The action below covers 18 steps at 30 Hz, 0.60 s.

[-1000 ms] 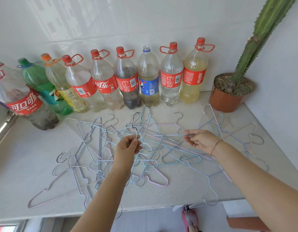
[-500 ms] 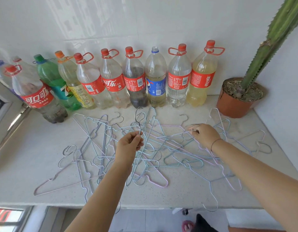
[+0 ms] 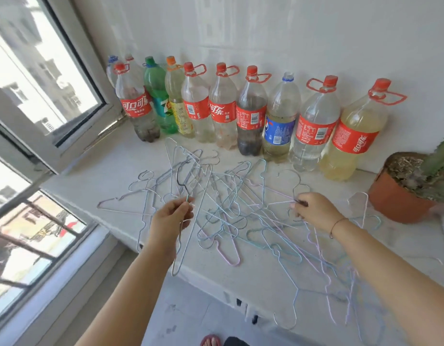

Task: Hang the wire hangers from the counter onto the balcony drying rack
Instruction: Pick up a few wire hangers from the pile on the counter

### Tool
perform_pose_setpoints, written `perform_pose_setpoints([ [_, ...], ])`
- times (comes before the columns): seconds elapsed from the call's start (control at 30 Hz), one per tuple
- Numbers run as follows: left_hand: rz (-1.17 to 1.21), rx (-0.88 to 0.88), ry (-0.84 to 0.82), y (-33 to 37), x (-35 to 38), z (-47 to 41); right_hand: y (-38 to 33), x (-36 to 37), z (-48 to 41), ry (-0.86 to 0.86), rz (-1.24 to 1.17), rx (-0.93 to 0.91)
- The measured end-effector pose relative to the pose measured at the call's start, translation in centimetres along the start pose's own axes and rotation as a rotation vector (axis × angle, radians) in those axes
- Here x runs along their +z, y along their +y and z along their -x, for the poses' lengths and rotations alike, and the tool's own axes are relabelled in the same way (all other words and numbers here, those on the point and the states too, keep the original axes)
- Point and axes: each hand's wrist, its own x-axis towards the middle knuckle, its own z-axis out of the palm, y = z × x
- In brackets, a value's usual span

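A row of big plastic bottles point(image 3: 223, 113) stands against the white wall point(image 3: 290, 33), most with red labels and red caps, one green bottle point(image 3: 154, 83) near the left end, one with a blue label point(image 3: 278, 132), and the rightmost bottle point(image 3: 353, 138) holding pale yellow liquid. Right of the row sits a cactus point(image 3: 442, 156) in a terracotta pot point(image 3: 395, 201). At the left an open window point(image 3: 41, 78) shows buildings outside, and on the grey floor point(image 3: 186, 318) toes in a red slipper point(image 3: 211, 340) show.

Both arms extended, left grip point(image 3: 171, 216) and right grip point(image 3: 315, 212) pinching, fingers curled.
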Motion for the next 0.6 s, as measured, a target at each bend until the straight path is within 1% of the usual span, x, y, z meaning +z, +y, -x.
perform_pose_setpoints([
  [0.07,0.077,-0.027,0.076,-0.3,-0.8,2.0,-1.7,0.1,0.9,-0.090,-0.235,-0.032],
  [0.13,0.118,-0.038,0.122,-0.6,-1.9,4.1,-3.8,0.5,2.0,-0.180,-0.402,-0.036],
  [0.23,0.174,-0.013,0.189,-0.8,-4.2,7.1,-6.8,2.0,3.6,-0.354,-0.670,-0.015],
  [0.3,0.184,0.021,0.244,-0.8,-6.2,9.1,-8.9,3.4,4.7,-0.446,-0.801,0.004],
  [0.37,0.175,0.045,0.302,-0.9,-8.3,11.3,-11.1,5.2,5.8,-0.508,-0.873,0.004],
  [0.47,0.199,0.062,0.394,-1.2,-11.4,15.0,-14.3,8.2,8.2,-0.610,-0.913,0.009],
  [0.6,0.262,0.101,0.497,-1.9,-16.2,20.8,-18.8,11.8,12.7,-0.804,-0.872,-0.040],
])
